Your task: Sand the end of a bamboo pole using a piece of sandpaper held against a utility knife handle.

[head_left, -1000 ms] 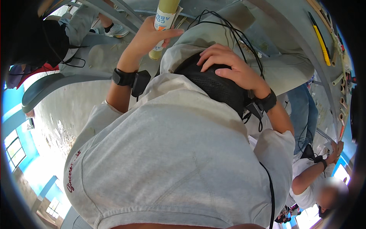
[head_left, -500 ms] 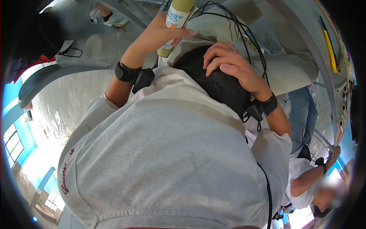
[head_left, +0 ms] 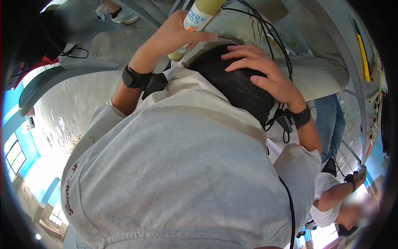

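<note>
The left hand is closing around a yellow tube at about twelve o'clock in the view, fingers wrapping its labelled middle while its upper end is running out of sight. The tube is looking stiff and fairly light, with a smooth, possibly slippery skin, so gripping it round the middle seems the sound place; what is inside it cannot be told. The right hand is lying open and flat, fingers spread, on a black mesh cap at one o'clock, holding nothing. A grey shirt is filling the centre, black cables are trailing above, and another person's arm is showing at four o'clock.
</note>
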`<state>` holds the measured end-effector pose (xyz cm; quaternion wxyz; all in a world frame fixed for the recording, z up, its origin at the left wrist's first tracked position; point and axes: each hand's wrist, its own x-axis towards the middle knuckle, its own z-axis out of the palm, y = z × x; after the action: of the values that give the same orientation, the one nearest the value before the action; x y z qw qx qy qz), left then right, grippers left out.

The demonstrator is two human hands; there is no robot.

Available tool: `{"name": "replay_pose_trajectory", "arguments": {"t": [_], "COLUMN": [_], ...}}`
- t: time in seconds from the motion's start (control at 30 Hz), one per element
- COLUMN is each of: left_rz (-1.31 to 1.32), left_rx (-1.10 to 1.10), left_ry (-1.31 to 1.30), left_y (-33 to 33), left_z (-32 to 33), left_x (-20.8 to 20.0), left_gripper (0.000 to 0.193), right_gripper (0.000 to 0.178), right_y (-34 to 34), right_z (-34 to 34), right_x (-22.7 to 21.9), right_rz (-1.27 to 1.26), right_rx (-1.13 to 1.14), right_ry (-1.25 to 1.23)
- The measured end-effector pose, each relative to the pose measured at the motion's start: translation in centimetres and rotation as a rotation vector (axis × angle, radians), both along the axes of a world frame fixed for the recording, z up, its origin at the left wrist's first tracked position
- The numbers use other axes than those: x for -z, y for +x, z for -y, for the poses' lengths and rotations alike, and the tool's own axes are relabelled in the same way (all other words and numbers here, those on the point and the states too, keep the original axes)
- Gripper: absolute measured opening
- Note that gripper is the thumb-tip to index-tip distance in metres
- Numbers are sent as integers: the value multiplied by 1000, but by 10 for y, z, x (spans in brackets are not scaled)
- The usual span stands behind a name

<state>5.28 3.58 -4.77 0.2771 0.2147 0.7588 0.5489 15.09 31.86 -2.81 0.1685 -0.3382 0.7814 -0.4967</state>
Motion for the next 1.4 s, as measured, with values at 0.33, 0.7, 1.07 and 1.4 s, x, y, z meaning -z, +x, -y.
{"name": "replay_pose_trajectory", "arguments": {"t": [0.33,0.7,1.07,1.4], "left_rz": [158,245,188,14], "left_rx": [182,299,482,491], "left_ry": [-189,-227,-197,-61], "left_y": [16,14,14,12], "left_z": [-11,1,-5,-10], "left_x": [-20,-12,18,15], "left_gripper": [41,54,72,63], "right_gripper": [83,81,81,83], "right_y": [21,11,14,12], "right_z": [-28,1,-4,-3], "right_x": [-10,-2,-1,5], "right_rz": [142,-22,-145,0], "right_rx": [173,222,146,196], "right_ry": [241,252,395,398]}}
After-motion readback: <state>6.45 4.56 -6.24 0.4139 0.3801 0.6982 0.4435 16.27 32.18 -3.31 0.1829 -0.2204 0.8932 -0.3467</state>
